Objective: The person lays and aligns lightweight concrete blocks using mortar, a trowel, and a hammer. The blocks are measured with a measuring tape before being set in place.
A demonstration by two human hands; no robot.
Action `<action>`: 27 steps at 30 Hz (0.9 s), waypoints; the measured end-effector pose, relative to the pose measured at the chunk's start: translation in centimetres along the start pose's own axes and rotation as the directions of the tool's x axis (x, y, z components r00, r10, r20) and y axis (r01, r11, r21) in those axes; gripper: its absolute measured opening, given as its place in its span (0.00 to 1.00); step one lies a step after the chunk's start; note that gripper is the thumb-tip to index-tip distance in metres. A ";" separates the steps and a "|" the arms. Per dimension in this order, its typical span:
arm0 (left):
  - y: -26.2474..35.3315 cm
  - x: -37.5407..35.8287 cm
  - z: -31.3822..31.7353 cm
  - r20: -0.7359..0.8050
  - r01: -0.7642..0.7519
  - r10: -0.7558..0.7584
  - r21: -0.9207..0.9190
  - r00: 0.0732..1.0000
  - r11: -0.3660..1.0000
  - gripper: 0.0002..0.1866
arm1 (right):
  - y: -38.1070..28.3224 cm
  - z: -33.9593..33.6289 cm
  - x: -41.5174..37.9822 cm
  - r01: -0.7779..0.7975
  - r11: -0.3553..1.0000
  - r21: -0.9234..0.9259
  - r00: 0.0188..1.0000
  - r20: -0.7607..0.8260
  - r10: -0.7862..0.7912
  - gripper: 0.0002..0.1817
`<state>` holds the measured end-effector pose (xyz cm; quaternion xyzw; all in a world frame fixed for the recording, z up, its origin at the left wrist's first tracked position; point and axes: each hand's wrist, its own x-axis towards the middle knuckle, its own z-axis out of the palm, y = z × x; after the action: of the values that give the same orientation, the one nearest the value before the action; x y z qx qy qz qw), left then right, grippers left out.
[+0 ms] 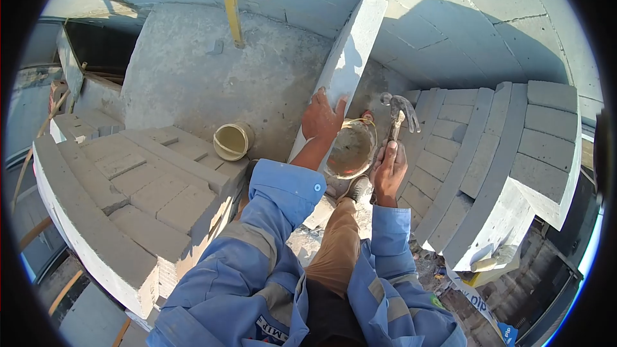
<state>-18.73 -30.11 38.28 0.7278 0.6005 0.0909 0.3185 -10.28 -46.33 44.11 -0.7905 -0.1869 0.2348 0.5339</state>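
My right hand (388, 170) is closed around the handle of a claw hammer (400, 110), its metal head raised and pointing away from me. My left hand (323, 115) lies with fingers apart on a long, narrow grey-white block (355, 38) that runs from near my legs to the far wall. Just right of that block, a round bucket (351, 148) holds grey, wet-looking material. Left of the block, a cream-coloured bucket (234, 141) stands tilted on the concrete floor (193, 71); its contents are hard to make out.
Stacked grey blocks form a pile on the left (154, 186) and another on the right (495, 135). A yellow bar (230, 3) leans at the far side near the block wall (475, 6). My shoe (360, 189) stands close to the round bucket.
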 end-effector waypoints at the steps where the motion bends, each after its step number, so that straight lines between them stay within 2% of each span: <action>1: 0.3 0.1 -0.1 0.011 0.030 -0.030 0.047 0.999 0.998 0.39 | -1.7 0.4 1.6 0.063 0.998 0.002 0.998 -0.011 -0.063 0.25; 2: 0.4 0.1 -0.2 0.021 0.058 -0.060 0.093 0.998 0.994 0.39 | -3.0 1.0 3.2 0.052 0.999 0.008 0.998 -0.021 -0.051 0.25; 4: 0.4 0.0 -0.1 0.032 0.067 -0.071 0.104 0.997 0.992 0.39 | -5.3 2.4 6.1 0.245 0.969 0.033 0.968 -0.068 -0.243 0.24; 5: 0.5 0.2 -0.1 0.032 0.081 -0.085 0.105 0.996 0.991 0.39 | -6.0 3.1 7.3 0.247 0.968 0.039 0.967 -0.074 -0.244 0.24; 7: 0.8 0.0 -0.1 0.015 0.075 -0.077 0.117 0.997 0.990 0.39 | -7.0 4.5 9.4 0.374 0.927 0.021 0.925 -0.080 -0.371 0.23; 8: 0.8 0.0 -0.1 0.000 0.078 -0.079 0.121 0.997 0.990 0.39 | -6.0 5.2 10.7 0.378 0.926 0.027 0.924 -0.078 -0.375 0.23; 10: 0.9 0.1 -0.1 0.010 0.092 -0.094 0.136 0.995 0.986 0.38 | -4.0 7.1 12.4 0.352 0.926 -0.137 0.933 -0.026 -0.358 0.18; 11: 0.9 0.2 -0.1 0.028 0.099 -0.104 0.151 0.994 0.984 0.38 | -4.1 7.5 12.9 0.294 0.910 -0.292 0.954 0.031 -0.298 0.18; 12: 0.8 0.2 0.1 0.022 0.107 -0.111 0.150 0.994 0.983 0.38 | -3.7 8.0 13.6 0.298 0.910 -0.289 0.953 0.040 -0.300 0.18; 14: 0.6 0.1 0.3 0.005 0.086 -0.088 0.143 0.996 0.986 0.37 | -2.4 8.6 14.8 0.221 0.836 -0.502 0.974 0.157 -0.163 0.19; 15: 0.6 0.3 0.2 0.010 0.076 -0.079 0.144 0.997 0.987 0.37 | -2.5 8.6 14.6 0.288 0.835 -0.468 0.958 0.140 -0.252 0.19; 16: 0.6 0.3 0.2 0.002 0.066 -0.067 0.131 0.998 0.989 0.37 | -2.4 8.8 14.2 0.283 0.835 -0.471 0.959 0.132 -0.250 0.19; 18: 0.5 0.3 0.2 0.005 0.063 -0.064 0.118 0.998 0.991 0.37 | -2.2 9.1 13.1 0.411 0.841 -0.352 0.905 0.046 -0.422 0.19; 20: 0.4 0.1 0.3 -0.007 0.078 -0.078 0.086 0.997 0.993 0.37 | -1.4 9.1 13.2 0.403 0.827 -0.392 0.911 0.084 -0.404 0.20; 22: 0.5 0.1 0.3 0.011 0.104 -0.105 0.077 0.994 0.992 0.37 | -2.0 9.4 14.0 0.287 0.813 -0.507 0.958 0.162 -0.237 0.21; 23: 0.5 0.3 0.3 0.027 0.122 -0.124 0.072 0.992 0.990 0.38 | -2.0 9.3 13.8 0.295 0.810 -0.506 0.955 0.171 -0.241 0.21; 25: 0.5 0.4 0.4 0.003 0.115 -0.116 0.076 0.993 0.990 0.38 | -1.6 8.9 13.2 0.263 0.891 -0.371 0.965 0.097 -0.244 0.22; 26: 0.4 0.2 0.4 -0.009 0.100 -0.099 0.086 0.995 0.991 0.38 | -1.3 8.9 13.3 0.267 0.888 -0.373 0.964 0.113 -0.242 0.22; 27: 0.4 0.0 0.3 -0.008 0.117 -0.117 0.083 0.993 0.990 0.38 | -1.0 8.8 13.3 0.210 0.885 -0.415 0.977 0.121 -0.175 0.22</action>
<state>-18.28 -30.22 38.29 0.7040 0.6459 0.0481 0.2914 -4.49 -32.02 39.98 -0.8554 -0.3321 0.1655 0.3614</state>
